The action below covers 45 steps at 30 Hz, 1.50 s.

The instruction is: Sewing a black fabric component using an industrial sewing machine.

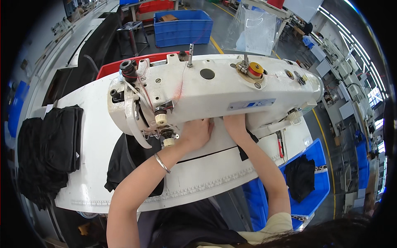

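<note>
A white sewing machine (198,91), threaded with red, spans the worktable (91,136). My left hand (198,132) rests beneath its arm, right of the needle area, fingers loosely extended on the bed, tips partly hidden. Beside it, my right hand (235,128) reaches under the arm, its fingers hidden. Black fabric (122,165) lies under the machine's head and beside my left forearm; more dark material shows under my right wrist. Red-handled snips (281,149) lie at the machine's right.
Folded black fabric (47,153) is stacked on the table's left. A blue bin (318,198) holding black cloth (300,177) stands at lower right. Behind the machine are a red bin (105,68), another blue bin (182,31), a metal stool (128,29) and hanging clear plastic (248,33).
</note>
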{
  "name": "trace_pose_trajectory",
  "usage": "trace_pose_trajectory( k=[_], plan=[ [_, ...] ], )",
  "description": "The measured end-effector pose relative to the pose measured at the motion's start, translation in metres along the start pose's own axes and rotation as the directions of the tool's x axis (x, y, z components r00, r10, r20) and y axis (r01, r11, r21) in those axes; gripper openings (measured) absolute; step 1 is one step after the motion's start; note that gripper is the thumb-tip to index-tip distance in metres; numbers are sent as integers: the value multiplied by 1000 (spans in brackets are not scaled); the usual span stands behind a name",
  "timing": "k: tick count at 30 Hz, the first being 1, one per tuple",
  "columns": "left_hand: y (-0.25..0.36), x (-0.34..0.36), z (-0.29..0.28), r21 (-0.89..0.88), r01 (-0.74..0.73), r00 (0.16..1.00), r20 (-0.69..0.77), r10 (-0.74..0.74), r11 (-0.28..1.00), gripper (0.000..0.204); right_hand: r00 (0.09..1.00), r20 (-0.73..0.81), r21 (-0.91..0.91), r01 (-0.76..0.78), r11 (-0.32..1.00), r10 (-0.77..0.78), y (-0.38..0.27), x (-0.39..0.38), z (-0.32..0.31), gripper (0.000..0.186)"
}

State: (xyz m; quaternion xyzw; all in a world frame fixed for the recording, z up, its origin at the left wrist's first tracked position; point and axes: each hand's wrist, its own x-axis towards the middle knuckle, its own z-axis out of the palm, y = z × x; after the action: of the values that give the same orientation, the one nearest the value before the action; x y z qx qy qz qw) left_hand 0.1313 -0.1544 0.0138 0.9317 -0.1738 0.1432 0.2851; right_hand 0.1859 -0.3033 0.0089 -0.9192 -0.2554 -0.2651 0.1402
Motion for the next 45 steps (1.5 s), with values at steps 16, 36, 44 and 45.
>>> trace_pose_trajectory(
  k=[16,36,44,45],
  plan=[
    [-4,32,8,-144,22,996,94,-9,989,31,995,-15,-129,97,987,-99,-45,-42,-152,26],
    [60,-218,-182,-688,320,942,162,-293,651,23,530,783,545,-837,-50,-325,-166,-120,-158,46],
    [69,-242,-169,-635,126,932,-188,-310,762,25,970,230,963,-217,161,-72,-219,-120,-133,28],
    [68,-244,-167,-637,125,937,-177,-302,760,25,974,222,962,-212,174,-41,-223,-120,-134,25]
  ],
)
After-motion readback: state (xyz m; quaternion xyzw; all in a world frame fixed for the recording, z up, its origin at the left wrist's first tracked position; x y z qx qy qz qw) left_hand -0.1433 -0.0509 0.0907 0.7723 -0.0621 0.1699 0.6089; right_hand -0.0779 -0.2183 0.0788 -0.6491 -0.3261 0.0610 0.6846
